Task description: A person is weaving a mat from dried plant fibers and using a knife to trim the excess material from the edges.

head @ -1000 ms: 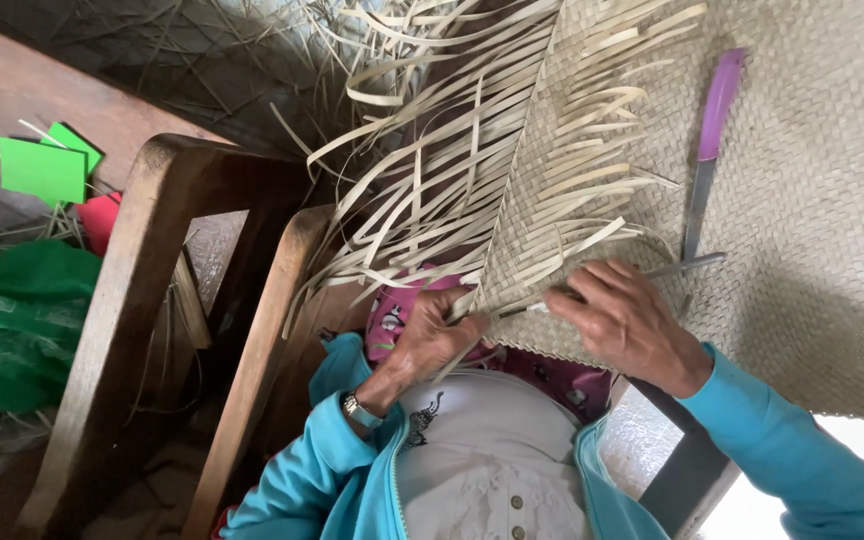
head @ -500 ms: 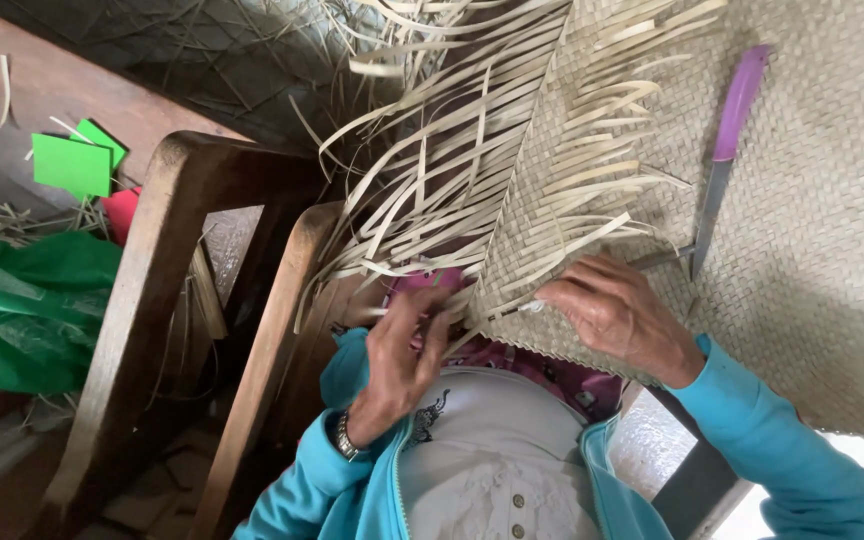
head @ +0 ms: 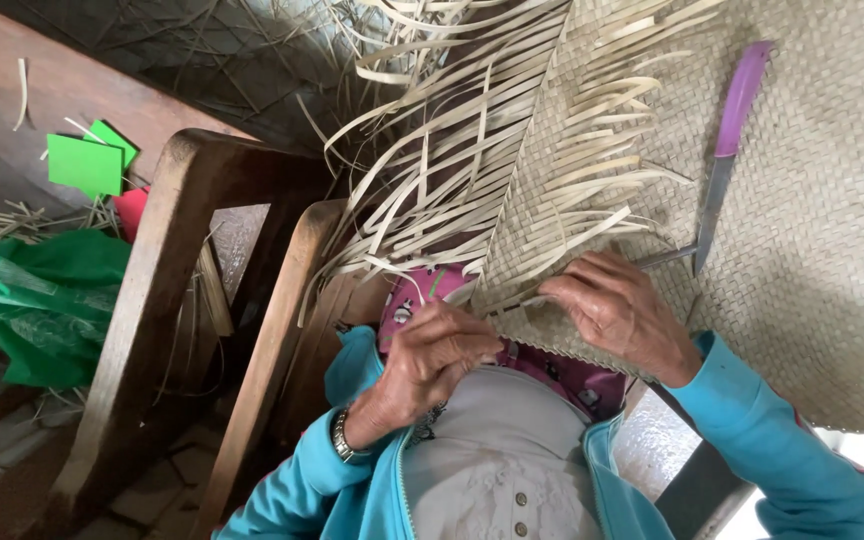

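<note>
**Weaving at the mat's near edge, both hands on the loose strips**

Pinching is what the left hand (head: 432, 365) seems to be doing: fingers curled narrow around a thin strip (head: 497, 305) where the finished weave ends, right at the near edge of the mat (head: 822, 250). The right hand (head: 622, 310) lies flatter, fingers spread and pressing on the woven part just beside it, touching the same row of strips. I can't tell if it actually grips one.

The bit that matters: the unwoven strips (head: 472, 170) run away from both hands, long axis pointing up and away toward the far edge, fanning out left of the woven section. The left hand is nearer that loose bunch; the right one sits on the tight weave.

Counts: one mat, two hands, one knife (head: 722, 160) with a purple handle lying on the mat beyond the right hand, blade tip close to the fingers but apart. Loose strips are too many to count. One wooden chair (head: 142, 330) to the left, one green bag (head: 32, 300) past it.
</note>
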